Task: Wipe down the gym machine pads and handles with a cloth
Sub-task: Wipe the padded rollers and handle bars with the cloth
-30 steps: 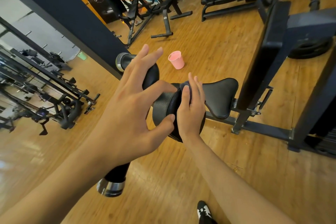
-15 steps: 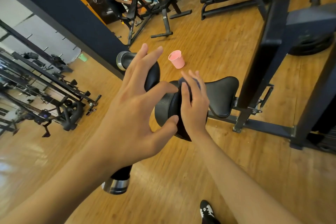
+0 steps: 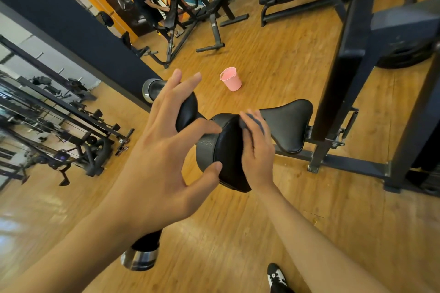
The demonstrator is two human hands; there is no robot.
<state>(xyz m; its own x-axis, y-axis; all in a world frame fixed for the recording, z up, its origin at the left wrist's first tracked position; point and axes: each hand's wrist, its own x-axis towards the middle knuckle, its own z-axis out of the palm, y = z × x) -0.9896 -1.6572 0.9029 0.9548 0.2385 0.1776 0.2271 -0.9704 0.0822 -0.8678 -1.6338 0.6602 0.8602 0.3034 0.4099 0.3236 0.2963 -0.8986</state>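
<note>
While the mirror [image 3: 47,114] at the far left gives only blurred reflections of racks, the left hand [image 3: 162,157] fills the middle foreground with its fingers spread wide. Its index finger and thumb pinch the rim of the round pad [image 3: 214,150] from above and below, and the other fingers stand raised over the black handle [image 3: 188,112]. That handle runs behind the palm, so only an upper stretch and a short lower piece ending in a chrome cap [image 3: 139,260] show.

The pad stands on edge, its flat face turned to the right. Beyond it a pink cup [image 3: 231,78] stands upright on the wooden floor [image 3: 285,50], apart from the machine.

The right hand [image 3: 258,150] lies against the pad's face, fingers straight and pressed together, holding a dark cloth [image 3: 256,121] to the upper edge. The cloth is almost wholly hidden; only a grey strip shows at the fingertips. The thumb is out of sight, so whether it grips the cloth cannot be told.

A black-and-white shoe [image 3: 277,278] is cut off by the bottom edge. The black seat [image 3: 285,123], partly covered by the fingers, joins the dark machine frame [image 3: 342,78], which runs out of view at the top and right.
</note>
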